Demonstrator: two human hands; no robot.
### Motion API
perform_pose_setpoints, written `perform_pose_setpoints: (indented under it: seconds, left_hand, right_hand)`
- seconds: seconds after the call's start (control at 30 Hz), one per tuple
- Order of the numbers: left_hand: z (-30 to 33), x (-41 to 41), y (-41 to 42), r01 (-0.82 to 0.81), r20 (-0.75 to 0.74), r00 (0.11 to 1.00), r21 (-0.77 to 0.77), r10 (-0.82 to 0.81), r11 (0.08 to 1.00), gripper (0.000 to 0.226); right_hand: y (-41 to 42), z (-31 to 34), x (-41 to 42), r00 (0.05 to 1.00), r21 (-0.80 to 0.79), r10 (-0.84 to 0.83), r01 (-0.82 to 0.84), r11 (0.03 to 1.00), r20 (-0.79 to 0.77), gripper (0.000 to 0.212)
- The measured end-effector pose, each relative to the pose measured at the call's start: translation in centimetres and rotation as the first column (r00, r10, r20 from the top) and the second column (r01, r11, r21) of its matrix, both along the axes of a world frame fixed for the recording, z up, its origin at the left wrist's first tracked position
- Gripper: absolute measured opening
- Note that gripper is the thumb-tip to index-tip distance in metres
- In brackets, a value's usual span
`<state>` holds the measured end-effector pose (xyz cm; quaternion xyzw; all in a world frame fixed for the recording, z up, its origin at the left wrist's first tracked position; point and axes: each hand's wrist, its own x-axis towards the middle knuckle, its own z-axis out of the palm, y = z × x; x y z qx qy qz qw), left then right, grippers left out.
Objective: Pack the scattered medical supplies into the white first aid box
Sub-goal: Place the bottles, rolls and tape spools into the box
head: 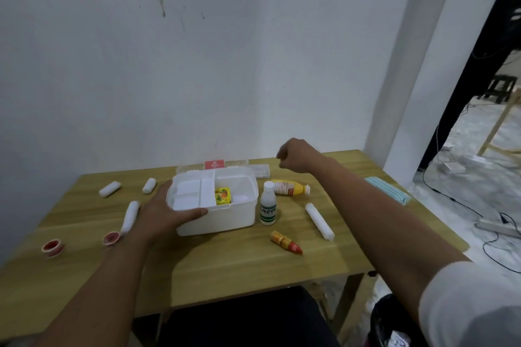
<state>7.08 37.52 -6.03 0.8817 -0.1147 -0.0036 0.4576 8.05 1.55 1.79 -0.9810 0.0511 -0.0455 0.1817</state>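
Left hand (pixel 162 213) spread flat on the white first aid box (pixel 217 205); right hand (pixel 296 155) fisted, empty, over the far table (pixel 239 267); labels unreadable.

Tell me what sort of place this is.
Probably a bare workroom or makeshift recording space, not a clinic: a plain wooden table against a scuffed white wall, with cables and a power strip loose on the floor to the right.
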Motion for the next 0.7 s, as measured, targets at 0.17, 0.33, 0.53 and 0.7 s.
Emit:
perform_pose_setpoints:
  seconds: [0.17, 0.33, 0.53, 0.7]
  left_hand:
    - [-0.7, 0.1, -0.3, -0.023, -0.025, 0.999, -0.061, 0.021, 0.998, 0.118]
    - [-0.9, 0.7, -1.0, -0.048, -0.006, 0.999, -0.076, 0.047, 0.996, 0.112]
    - [-1.0, 1.1, -1.0, -0.047, -0.008, 0.999, -0.050, 0.046, 0.998, 0.115]
    - [-0.6, 0.7, -1.1, -0.044, -0.012, 0.999, -0.076, 0.043, 0.996, 0.112]
  right_hand:
    - [-0.6, -3.4, 3.2, 0.996, -0.004, -0.007, 0.007, 1.000, -0.085, 0.047]
    - [0.6, -5.9, 7.6, 0.985, -0.050, 0.018, -0.026, 0.998, -0.171, 0.070]
    - [1.0, -8.0, 10.5, 0.965, -0.163, 0.011, -0.056, 0.985, -0.263, 0.065]
    - [0.5, -6.1, 8.7, 0.980, -0.185, -0.038, 0.001, 0.983, -0.195, 0.059]
